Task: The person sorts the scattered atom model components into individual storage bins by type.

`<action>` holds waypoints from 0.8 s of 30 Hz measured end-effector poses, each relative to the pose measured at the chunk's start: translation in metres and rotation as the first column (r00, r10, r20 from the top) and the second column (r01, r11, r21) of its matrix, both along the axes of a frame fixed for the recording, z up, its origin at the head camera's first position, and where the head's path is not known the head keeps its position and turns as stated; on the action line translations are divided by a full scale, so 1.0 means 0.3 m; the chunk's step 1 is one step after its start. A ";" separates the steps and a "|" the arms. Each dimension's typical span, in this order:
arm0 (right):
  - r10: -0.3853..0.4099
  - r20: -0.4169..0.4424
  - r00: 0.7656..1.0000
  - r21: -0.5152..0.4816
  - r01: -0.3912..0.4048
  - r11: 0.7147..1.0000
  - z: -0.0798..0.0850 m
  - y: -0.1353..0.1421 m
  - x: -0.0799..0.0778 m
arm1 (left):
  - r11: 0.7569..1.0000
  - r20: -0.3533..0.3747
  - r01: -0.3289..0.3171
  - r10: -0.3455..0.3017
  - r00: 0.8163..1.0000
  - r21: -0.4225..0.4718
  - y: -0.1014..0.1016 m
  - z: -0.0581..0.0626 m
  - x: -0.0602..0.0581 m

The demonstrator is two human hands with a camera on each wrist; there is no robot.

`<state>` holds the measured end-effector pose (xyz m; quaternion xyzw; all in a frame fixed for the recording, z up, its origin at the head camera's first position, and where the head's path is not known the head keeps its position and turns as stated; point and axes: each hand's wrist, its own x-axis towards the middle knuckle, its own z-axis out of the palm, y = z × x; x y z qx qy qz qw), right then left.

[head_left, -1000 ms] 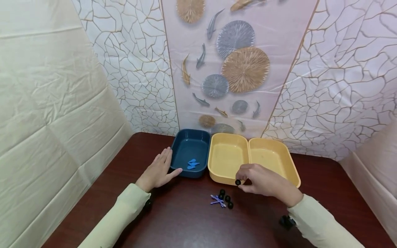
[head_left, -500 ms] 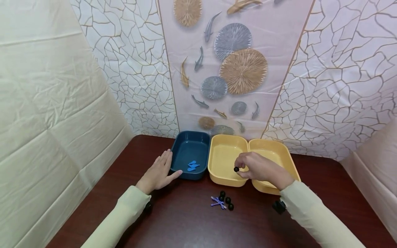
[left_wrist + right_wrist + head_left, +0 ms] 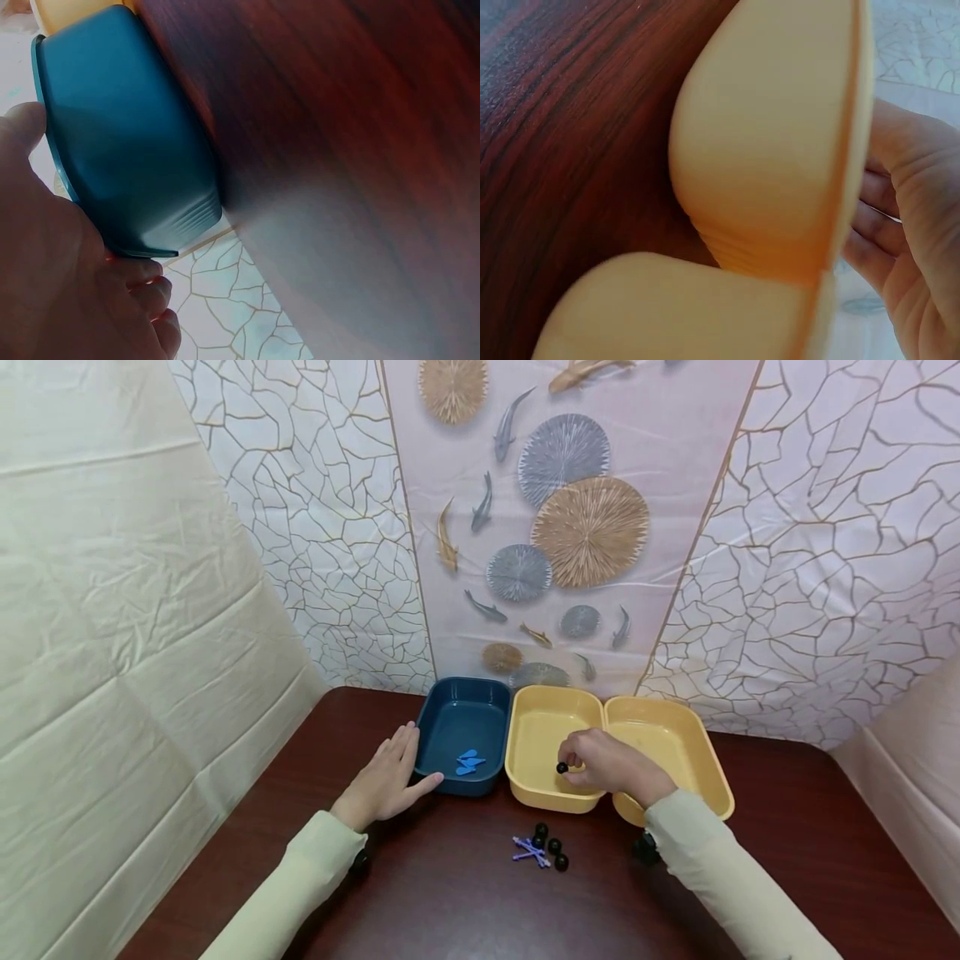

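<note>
My right hand [image 3: 611,766] pinches a small round black bead [image 3: 562,767] between thumb and fingertips, above the middle yellow tray [image 3: 553,800]. In the right wrist view that tray's wall hides the bead from sight. My left hand [image 3: 382,781] lies with straight fingers against the near left corner of the dark blue tray [image 3: 467,786]; its thumb touches the rim. Inside the blue tray are several small blue drop-shaped pieces [image 3: 470,762]. On the table in front of the trays lie several more black beads [image 3: 554,846] beside crossed purple sticks [image 3: 531,852] with pale ends.
A second yellow tray [image 3: 718,777] stands to the right, its side close against the middle one. All three trays sit on a dark reddish-brown wooden table [image 3: 450,893]. Patterned cloth hangs behind the table, and plain pale cloth [image 3: 112,693] hangs on the left.
My right hand has moved from the near edge of the middle yellow tray to over its inside, carrying the black bead slightly left and away. The left hand stays at the blue tray.
</note>
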<state>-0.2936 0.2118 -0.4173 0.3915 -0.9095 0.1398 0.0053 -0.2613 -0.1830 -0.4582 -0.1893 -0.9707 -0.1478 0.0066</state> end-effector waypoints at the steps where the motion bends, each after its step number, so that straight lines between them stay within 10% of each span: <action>1: 0.004 -0.002 1.000 -0.001 -0.004 1.000 -0.007 -0.004 -0.006 | 1.000 0.000 -0.001 0.001 1.000 0.000 -0.001 -0.001 0.000; 11: 0.026 -0.075 0.997 0.040 -0.023 0.999 -0.041 -0.028 -0.043 | 1.000 -0.003 0.003 -0.003 1.000 0.004 -0.001 -0.007 -0.005; 24: 0.017 -0.056 0.998 0.073 -0.013 0.997 0.115 -0.038 0.087 | 1.000 -0.018 0.007 -0.007 1.000 0.011 -0.005 -0.010 -0.006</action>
